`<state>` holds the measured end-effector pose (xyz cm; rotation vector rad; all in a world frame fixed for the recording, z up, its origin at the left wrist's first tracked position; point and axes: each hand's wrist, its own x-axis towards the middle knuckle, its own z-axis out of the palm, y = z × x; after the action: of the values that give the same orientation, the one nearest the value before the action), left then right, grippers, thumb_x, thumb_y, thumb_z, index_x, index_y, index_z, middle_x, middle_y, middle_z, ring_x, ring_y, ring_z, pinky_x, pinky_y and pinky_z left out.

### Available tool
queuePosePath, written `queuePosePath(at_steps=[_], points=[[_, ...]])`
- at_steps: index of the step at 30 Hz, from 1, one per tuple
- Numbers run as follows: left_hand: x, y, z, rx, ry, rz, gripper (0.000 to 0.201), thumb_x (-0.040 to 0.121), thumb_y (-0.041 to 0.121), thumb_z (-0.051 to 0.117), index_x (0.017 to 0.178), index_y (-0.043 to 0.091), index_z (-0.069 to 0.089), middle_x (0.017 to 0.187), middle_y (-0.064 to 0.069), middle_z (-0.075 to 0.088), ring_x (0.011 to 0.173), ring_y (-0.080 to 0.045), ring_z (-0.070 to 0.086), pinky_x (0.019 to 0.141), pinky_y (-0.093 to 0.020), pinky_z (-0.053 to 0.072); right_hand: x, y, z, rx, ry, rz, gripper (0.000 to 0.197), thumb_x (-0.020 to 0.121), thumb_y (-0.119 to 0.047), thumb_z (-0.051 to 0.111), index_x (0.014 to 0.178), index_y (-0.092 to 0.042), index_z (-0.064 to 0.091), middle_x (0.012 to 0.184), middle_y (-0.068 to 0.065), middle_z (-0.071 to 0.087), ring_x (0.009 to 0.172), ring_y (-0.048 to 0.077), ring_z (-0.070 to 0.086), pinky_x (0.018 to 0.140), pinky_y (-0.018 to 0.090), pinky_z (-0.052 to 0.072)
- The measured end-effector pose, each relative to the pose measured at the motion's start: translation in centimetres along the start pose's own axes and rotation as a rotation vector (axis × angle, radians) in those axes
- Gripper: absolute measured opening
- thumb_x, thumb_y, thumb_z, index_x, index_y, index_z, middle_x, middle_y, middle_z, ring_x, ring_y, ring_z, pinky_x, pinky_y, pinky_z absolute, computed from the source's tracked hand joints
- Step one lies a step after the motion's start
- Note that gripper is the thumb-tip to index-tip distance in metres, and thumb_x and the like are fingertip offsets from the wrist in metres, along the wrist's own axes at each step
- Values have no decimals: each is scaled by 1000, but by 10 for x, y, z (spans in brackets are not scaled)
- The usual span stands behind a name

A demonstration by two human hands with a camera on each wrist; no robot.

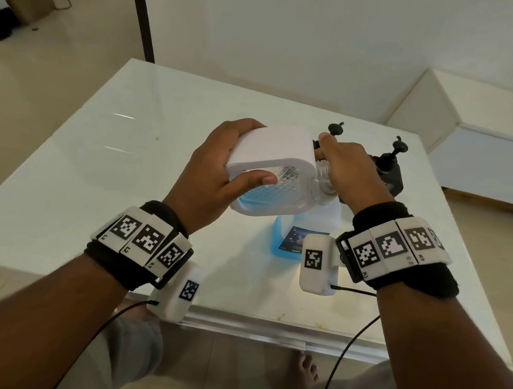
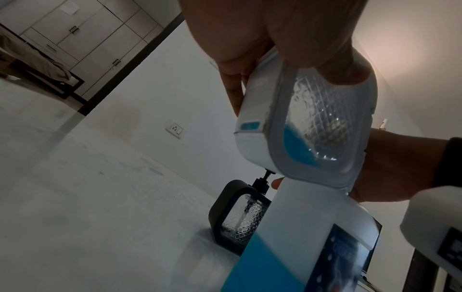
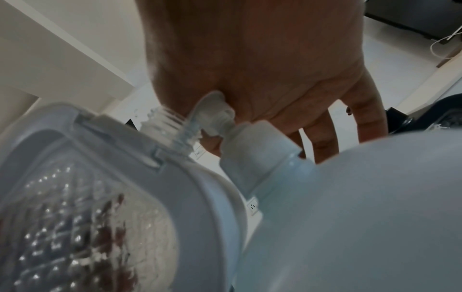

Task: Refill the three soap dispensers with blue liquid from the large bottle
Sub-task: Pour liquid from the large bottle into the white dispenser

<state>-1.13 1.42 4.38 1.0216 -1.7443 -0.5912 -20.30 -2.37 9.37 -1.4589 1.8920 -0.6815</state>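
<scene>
White dispenser (image 1: pixel 273 152), near the frame centre, is tipped on its side in your left hand (image 1: pixel 217 172), fingers curled around it, some blue liquid inside. Your right hand (image 1: pixel 348 171) presses the pump of the large bottle (image 1: pixel 288 237) standing below; its nozzle meets the open neck. Two black dispensers (image 1: pixel 387 171) stand behind.

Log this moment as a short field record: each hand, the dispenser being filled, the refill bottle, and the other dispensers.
left hand: grips white-framed clear dispenser, tilted sideways
right hand: on pump nozzle of large bottle; exact grip unclear
held dispenser: open threaded neck beside nozzle, a little blue liquid inside
large white bottle: upright on white table, partly full
two black-framed dispensers: pumps on, behind
</scene>
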Motion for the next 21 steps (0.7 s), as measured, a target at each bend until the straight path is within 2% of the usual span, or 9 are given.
queuePosePath(at_steps=[3, 7, 10, 13, 15, 17, 19, 21], points=[[-1, 0, 0, 7, -4, -2, 57, 78, 53, 59, 124, 28, 37, 113, 26, 41, 106, 18, 42, 86, -1, 38, -1, -2, -2, 48, 32, -8, 39, 87, -45, 41, 85, -19, 69, 91, 2, 71, 89, 25, 64, 93, 45, 48], [-1, -2, 0, 13, 6, 10, 57, 78, 52, 60, 125, 27, 39, 115, 22, 43, 106, 16, 43, 89, -4, 37, -3, -5, -4, 59, 76, -52, 38, 80, -46, 41, 77, -23, 70, 88, -3, 73, 90, 23, 66, 93, 49, 49], [0, -3, 0, 16, 5, 12, 57, 79, 53, 59, 125, 27, 39, 115, 21, 43, 106, 15, 43, 90, -5, 39, -2, -3, -3, 36, 68, -57, 34, 86, -41, 40, 76, -24, 68, 93, -2, 71, 90, 24, 64, 94, 47, 48], [-1, -3, 0, 20, 4, 7, 57, 79, 53, 59, 125, 26, 39, 116, 15, 46, 106, 14, 43, 89, -6, 40, 2, 0, -2, 12, 45, -56, 34, 93, -34, 38, 72, -24, 63, 95, -1, 69, 89, 23, 60, 87, 40, 45], [-1, -1, 0, 16, 2, 2, 58, 78, 53, 59, 125, 25, 39, 116, 12, 46, 106, 13, 44, 89, -5, 40, 4, 2, 0, -5, 18, -67, 34, 95, -31, 37, 67, -23, 55, 88, 0, 65, 85, 25, 54, 80, 38, 40], [-1, 0, -1, 2, -3, -2, 58, 78, 53, 59, 125, 24, 40, 115, 15, 46, 106, 12, 44, 88, -5, 40, 4, 2, 1, -9, 21, -48, 34, 95, -32, 37, 65, -23, 51, 78, -2, 57, 81, 24, 50, 77, 38, 37], [-1, 1, -2, -7, -4, 0, 58, 78, 52, 59, 125, 24, 40, 116, 13, 47, 106, 12, 44, 88, -5, 39, 2, 2, 2, -22, 10, -35, 34, 96, -30, 37, 64, -24, 47, 73, -4, 51, 79, 23, 48, 75, 36, 36], [-2, 1, -2, -3, -2, 3, 58, 78, 52, 59, 126, 23, 41, 116, 12, 47, 106, 12, 44, 89, -5, 38, -1, 0, 1, 14, 28, -19, 31, 93, -33, 39, 67, -22, 53, 75, -2, 56, 81, 26, 51, 77, 38, 40]])
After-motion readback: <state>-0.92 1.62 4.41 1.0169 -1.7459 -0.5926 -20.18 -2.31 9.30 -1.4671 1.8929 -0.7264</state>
